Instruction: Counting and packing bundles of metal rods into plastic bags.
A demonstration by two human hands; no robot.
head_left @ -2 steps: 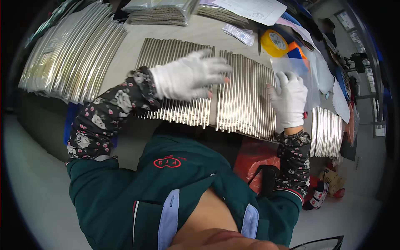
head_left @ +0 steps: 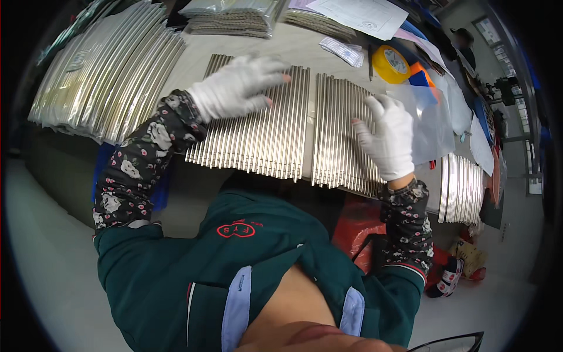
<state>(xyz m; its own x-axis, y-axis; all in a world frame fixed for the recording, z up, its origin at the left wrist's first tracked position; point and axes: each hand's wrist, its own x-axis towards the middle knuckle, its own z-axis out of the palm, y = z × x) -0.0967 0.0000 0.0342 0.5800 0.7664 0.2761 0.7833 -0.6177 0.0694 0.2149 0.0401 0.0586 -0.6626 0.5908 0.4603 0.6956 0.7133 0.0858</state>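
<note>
Two rows of thin silvery metal rods lie side by side on the table, split by a narrow gap. Over the upper part of the left row of rods (head_left: 258, 144) is my left hand (head_left: 231, 88), in a white glove, its fingers spread and slightly blurred. My right hand (head_left: 388, 138), gloved the same way, rests at the right side of the right row of rods (head_left: 337, 132). Its fingers are loosely bent and apart, with the thumb over the rods. Bare fingertips show on both gloves. A clear plastic bag (head_left: 434, 129) lies beside my right hand.
Plastic-wrapped rods (head_left: 111, 76) fill the left side. Another batch of rods (head_left: 460, 188) lies at far right. Along the back are bagged bundles (head_left: 229, 20), papers (head_left: 363, 14), a small printed packet (head_left: 343, 51), a pen (head_left: 370, 63) and yellow tape (head_left: 390, 63).
My left hand has moved left, off the gap and onto the left row. The right hand has shifted left, over the edge of the right row.
</note>
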